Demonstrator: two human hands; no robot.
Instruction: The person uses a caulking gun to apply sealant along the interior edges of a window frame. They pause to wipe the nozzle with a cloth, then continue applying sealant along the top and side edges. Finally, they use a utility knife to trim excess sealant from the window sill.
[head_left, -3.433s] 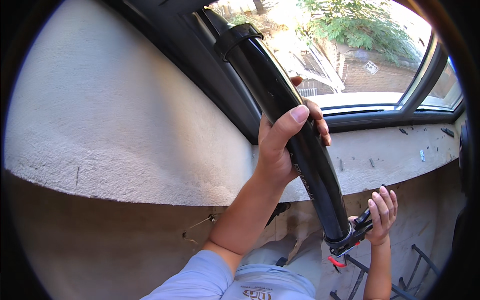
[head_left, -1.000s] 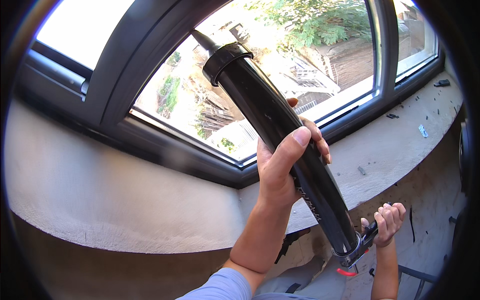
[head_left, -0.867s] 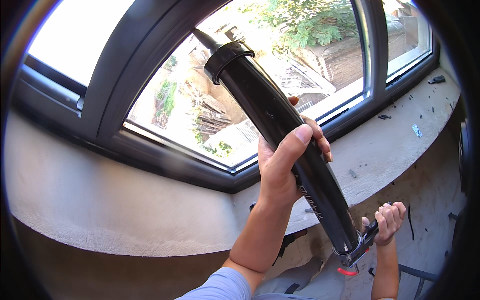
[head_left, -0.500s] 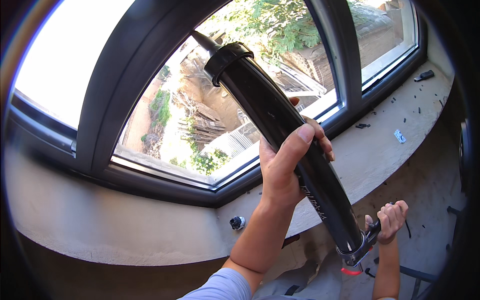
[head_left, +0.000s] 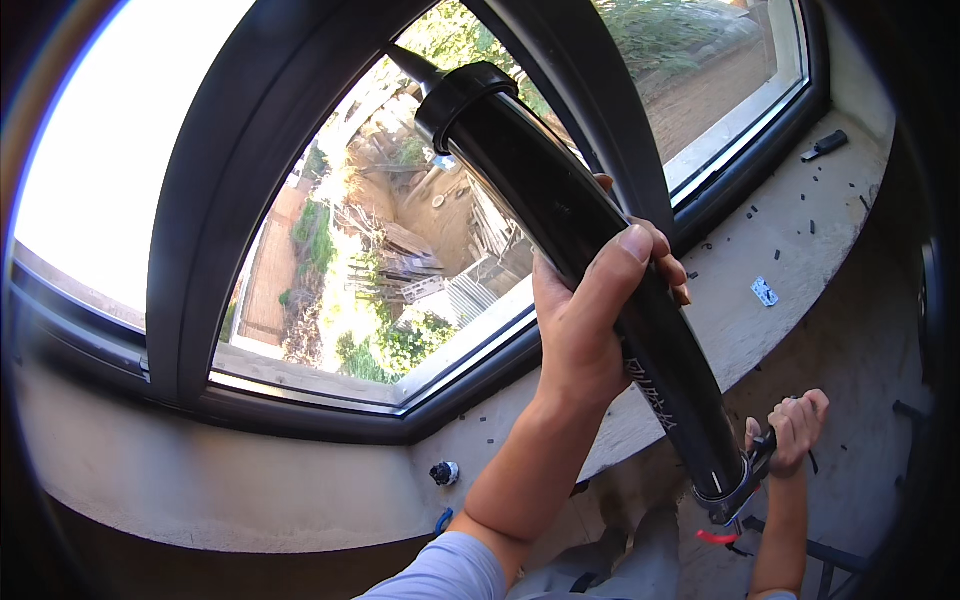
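My left hand grips a glossy black cylindrical caulking gun; my right hand clasps its partly-hidden black handle.

lit by strong daylight through the window, bleached to white in the left pane and patchily overexposed outdoors. dim beneath the sill, darkest at lower left. streaked with a narrow sheen along the black tube. bent toward the edges, blackened in the corners, fringed with colour at upper left, hazy along the plaster at left.
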